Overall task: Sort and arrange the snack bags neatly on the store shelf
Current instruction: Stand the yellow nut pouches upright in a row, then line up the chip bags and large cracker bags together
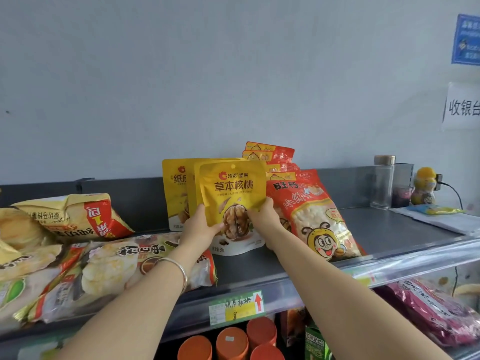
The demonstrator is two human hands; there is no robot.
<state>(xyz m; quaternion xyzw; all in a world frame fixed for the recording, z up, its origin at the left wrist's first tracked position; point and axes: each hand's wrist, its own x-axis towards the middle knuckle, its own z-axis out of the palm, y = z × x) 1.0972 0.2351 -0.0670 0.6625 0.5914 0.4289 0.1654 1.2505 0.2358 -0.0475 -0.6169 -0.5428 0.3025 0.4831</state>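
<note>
Standing on the shelf [389,229]: three yellow walnut pouches [232,193]. Stacking up behind them: four red-and-yellow packets [275,152]. Leaning alongside: one red bee bag [315,222]. Showing below: four orange lids [231,341]. Sitting far right: one clear bottle [383,183], one yellow figurine [424,188]. Hanging on the wall [233,74]: two signs [463,107].

"草本核桃" on yellow bag [233,189]

Yellow walnut bag [232,193] with a brown walnut picture; at its 3 o'clock, a red bag [314,216] printed with a yellow cartoon bee; dark grey shelf [389,229].
</note>
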